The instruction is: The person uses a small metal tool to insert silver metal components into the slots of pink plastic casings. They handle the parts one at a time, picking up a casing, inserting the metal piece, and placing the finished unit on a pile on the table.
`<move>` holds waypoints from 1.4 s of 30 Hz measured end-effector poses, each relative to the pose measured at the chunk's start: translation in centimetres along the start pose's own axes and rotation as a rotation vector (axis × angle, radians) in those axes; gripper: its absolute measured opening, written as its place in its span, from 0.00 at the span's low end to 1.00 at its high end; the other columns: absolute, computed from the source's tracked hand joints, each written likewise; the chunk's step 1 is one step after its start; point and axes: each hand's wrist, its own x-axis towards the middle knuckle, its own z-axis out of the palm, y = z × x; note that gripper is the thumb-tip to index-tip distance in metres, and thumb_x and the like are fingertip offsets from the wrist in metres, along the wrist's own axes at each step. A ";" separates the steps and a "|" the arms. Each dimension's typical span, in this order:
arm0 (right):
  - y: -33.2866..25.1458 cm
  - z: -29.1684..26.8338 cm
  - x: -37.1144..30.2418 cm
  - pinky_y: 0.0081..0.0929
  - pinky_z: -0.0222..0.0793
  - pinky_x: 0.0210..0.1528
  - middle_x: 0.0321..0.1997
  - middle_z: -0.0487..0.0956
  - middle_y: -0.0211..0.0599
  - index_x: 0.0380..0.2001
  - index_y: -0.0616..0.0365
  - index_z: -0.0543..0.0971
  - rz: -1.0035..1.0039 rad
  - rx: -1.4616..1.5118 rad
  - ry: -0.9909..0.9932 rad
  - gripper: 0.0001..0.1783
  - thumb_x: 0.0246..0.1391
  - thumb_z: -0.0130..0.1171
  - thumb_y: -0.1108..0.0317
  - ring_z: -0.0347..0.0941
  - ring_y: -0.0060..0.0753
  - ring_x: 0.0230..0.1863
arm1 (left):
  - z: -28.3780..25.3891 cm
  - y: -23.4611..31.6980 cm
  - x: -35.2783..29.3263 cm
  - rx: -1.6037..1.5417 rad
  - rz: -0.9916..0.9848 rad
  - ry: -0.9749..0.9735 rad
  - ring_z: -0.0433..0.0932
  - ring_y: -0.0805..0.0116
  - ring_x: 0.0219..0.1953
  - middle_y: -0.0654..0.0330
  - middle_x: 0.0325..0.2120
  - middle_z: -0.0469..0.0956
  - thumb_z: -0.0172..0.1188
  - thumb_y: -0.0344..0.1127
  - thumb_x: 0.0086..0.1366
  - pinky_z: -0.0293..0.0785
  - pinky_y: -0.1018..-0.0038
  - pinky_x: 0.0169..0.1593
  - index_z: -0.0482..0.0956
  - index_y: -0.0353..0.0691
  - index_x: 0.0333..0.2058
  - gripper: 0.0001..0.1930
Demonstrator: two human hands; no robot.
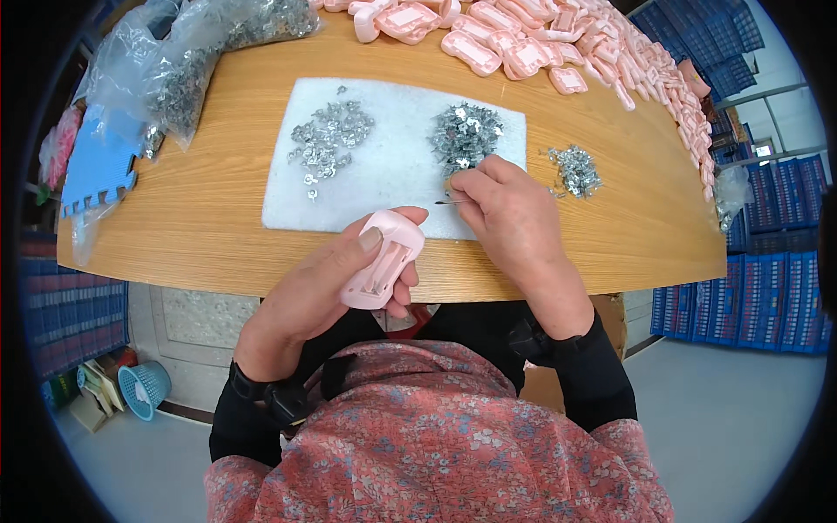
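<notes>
My left hand [318, 283] is wrapped round a pale pink plastic casing [380, 261], its thumb on the upper part. The casing is tilted, and the long open battery slot faces up. Over the front of the white foam mat [392, 183], my right hand [514, 209] pinches a thin metal tool [449, 202] whose dark tip points left toward the casing. The tool's exact kind is unclear because the fingers cover most of it. Just beyond those fingertips lies a dense heap of small metal contact pieces [465, 135]. Flatter metal pieces [331, 135] are spread on the mat's left side.
Another small pile of metal pieces [575, 170] lies right of the mat on the wooden table [200, 200]. Many pink casings [523, 52] are heaped along the far right. Plastic bags of metal parts [187, 83] and a blue foam tile [100, 161] occupy the left.
</notes>
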 end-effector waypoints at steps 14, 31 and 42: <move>0.5 -0.1 1.6 0.35 0.72 0.33 0.33 0.77 0.36 0.33 0.56 0.80 -0.097 0.000 -0.114 0.07 0.50 0.65 0.71 0.76 0.42 0.31 | -0.1 -0.1 0.2 -0.100 0.068 0.111 0.80 0.69 0.33 0.58 0.35 0.77 0.50 0.43 0.73 0.80 0.72 0.38 0.61 0.39 0.64 0.25; -1.0 0.3 2.1 0.24 0.65 0.28 0.25 0.73 0.35 0.28 0.63 0.74 0.281 0.683 -0.049 0.10 0.54 0.64 0.69 0.66 0.23 0.24 | 2.0 1.0 3.8 0.226 0.316 0.436 0.77 0.73 0.38 0.60 0.40 0.76 0.61 0.29 0.64 0.79 0.73 0.42 0.62 0.40 0.63 0.29; -0.4 1.2 2.2 0.22 0.63 0.27 0.21 0.70 0.30 0.26 0.63 0.73 0.288 0.752 0.056 0.11 0.53 0.65 0.70 0.62 0.19 0.23 | 1.3 2.1 6.1 0.555 0.380 0.492 0.75 0.76 0.35 0.63 0.37 0.75 0.61 0.27 0.63 0.77 0.78 0.40 0.68 0.40 0.59 0.25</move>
